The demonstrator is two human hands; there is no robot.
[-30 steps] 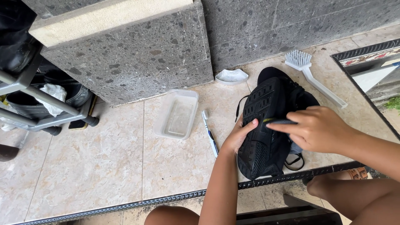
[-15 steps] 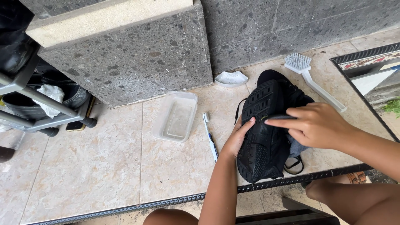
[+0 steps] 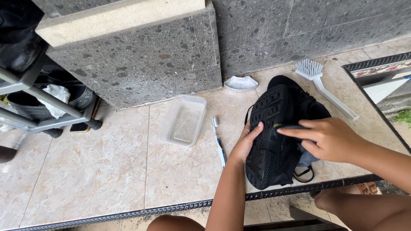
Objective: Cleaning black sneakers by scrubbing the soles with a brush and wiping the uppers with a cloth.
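Your left hand (image 3: pixel 247 143) cups the black shoe (image 3: pixel 274 137), sole up, long axis running away from you. Your right hand (image 3: pixel 329 139) lies across it, fingers (image 3: pixel 295 133) closed on a dark tool.

Matt black rubber-soled shoe (image 3: pixel 274 137), clear plastic tub (image 3: pixel 183 120), glossy floor tiles (image 3: pixel 98 171)

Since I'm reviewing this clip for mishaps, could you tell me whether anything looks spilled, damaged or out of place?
Nothing stands out. The black shoe lies sole-up on the tiled floor, steadied by the left hand and right hand. The toothbrush, clear tub and white scrub brush lie beside it, with no visible spill.
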